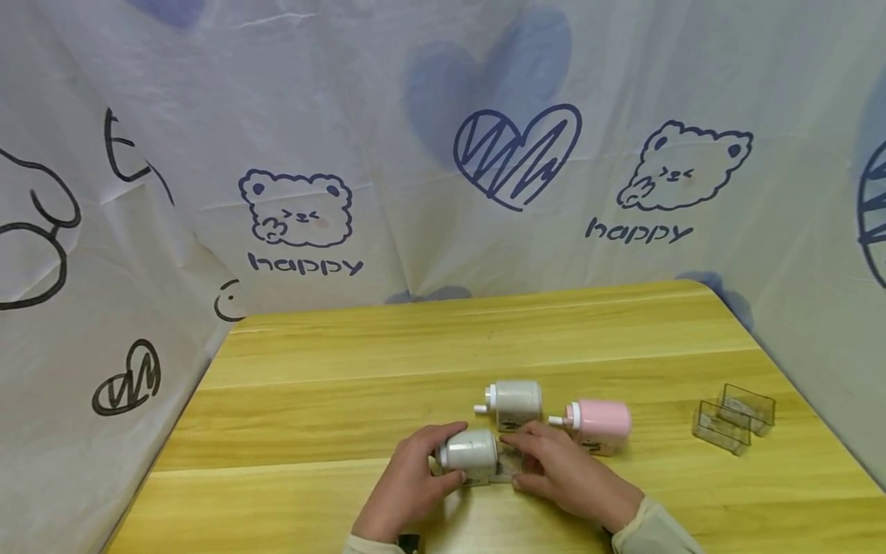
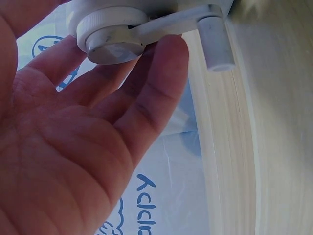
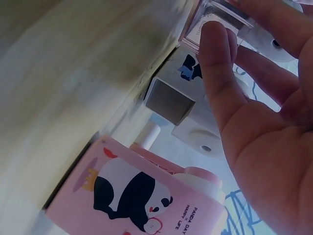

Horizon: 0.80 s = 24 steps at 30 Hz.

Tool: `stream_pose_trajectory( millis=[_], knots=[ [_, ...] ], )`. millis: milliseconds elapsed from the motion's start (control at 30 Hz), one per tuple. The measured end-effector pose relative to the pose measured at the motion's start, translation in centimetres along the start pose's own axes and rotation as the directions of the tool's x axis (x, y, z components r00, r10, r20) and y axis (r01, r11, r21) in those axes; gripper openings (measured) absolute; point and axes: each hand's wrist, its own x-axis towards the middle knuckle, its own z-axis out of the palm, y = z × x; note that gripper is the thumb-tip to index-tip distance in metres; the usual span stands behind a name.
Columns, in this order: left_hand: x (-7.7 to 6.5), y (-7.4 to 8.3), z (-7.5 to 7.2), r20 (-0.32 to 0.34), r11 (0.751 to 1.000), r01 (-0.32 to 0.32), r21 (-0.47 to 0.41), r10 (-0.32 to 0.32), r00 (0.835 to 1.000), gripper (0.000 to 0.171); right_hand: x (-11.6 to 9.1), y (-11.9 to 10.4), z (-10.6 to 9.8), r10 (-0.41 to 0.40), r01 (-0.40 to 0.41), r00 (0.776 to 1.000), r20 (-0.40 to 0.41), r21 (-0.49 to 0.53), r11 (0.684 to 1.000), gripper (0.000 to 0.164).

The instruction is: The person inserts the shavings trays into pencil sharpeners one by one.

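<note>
My left hand [image 1: 415,477] holds a grey-white crank pencil sharpener [image 1: 471,452] lying on its side, fingers at its far side and thumb at its near side. In the left wrist view, its white crank [image 2: 171,23] passes close above my fingers. My right hand [image 1: 557,465] pinches a clear plastic shavings drawer [image 1: 509,466] at the sharpener's right end. The right wrist view shows this drawer [image 3: 194,28] partly hidden by my fingers. Just beyond my hands lies a second grey-white sharpener [image 1: 519,402], and a pink sharpener [image 1: 605,422] lies beside my right hand.
Two clear shavings drawers [image 1: 720,428] sit near the right edge of the wooden table [image 1: 311,392]. A rectangular opening [image 3: 168,102] shows in the second grey-white sharpener. A printed cloth [image 1: 388,138] hangs behind the table and along its sides.
</note>
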Motion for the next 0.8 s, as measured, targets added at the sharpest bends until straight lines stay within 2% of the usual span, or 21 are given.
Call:
stream_pose_trajectory(
  millis=[800],
  knots=[
    [-0.07,0.12,-0.09,0.008,1.0,0.0,0.001,0.0,1.0,0.054,0.61,-0.08,0.55,-0.035,0.036,0.999,0.004,-0.036,0.999,0.054]
  ],
)
